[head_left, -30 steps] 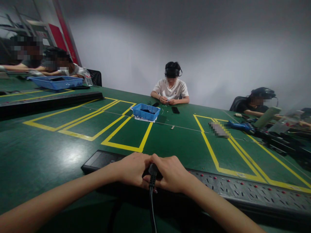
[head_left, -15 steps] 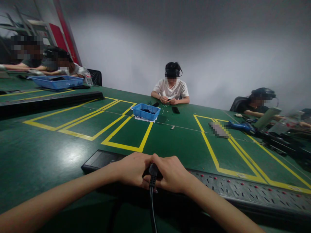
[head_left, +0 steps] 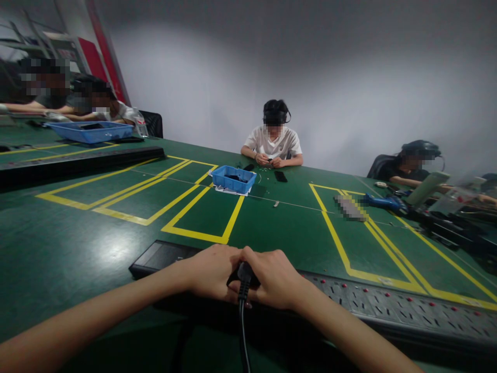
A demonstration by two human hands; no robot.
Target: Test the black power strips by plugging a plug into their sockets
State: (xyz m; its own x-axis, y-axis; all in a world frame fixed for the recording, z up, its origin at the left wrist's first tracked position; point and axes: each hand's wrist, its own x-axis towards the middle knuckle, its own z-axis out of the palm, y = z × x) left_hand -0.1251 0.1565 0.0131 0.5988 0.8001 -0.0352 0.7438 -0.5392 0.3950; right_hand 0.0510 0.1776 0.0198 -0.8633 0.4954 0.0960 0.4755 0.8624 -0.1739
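Note:
A black power plug sits between my two hands, over a long black power strip. Its black cable runs down toward me. My left hand is closed against the plug's left side, most of its fingertips hidden. From the right, my right hand grips the plug with bent fingers. Whether the plug's pins are inside a socket is hidden by the hands. To the right the strip shows rows of slots and small red parts.
Yellow tape marks boxes on the green table. A blue basket with dark items stands before a seated person. A blue-handled tool lies at right. Another blue basket and another strip are at left.

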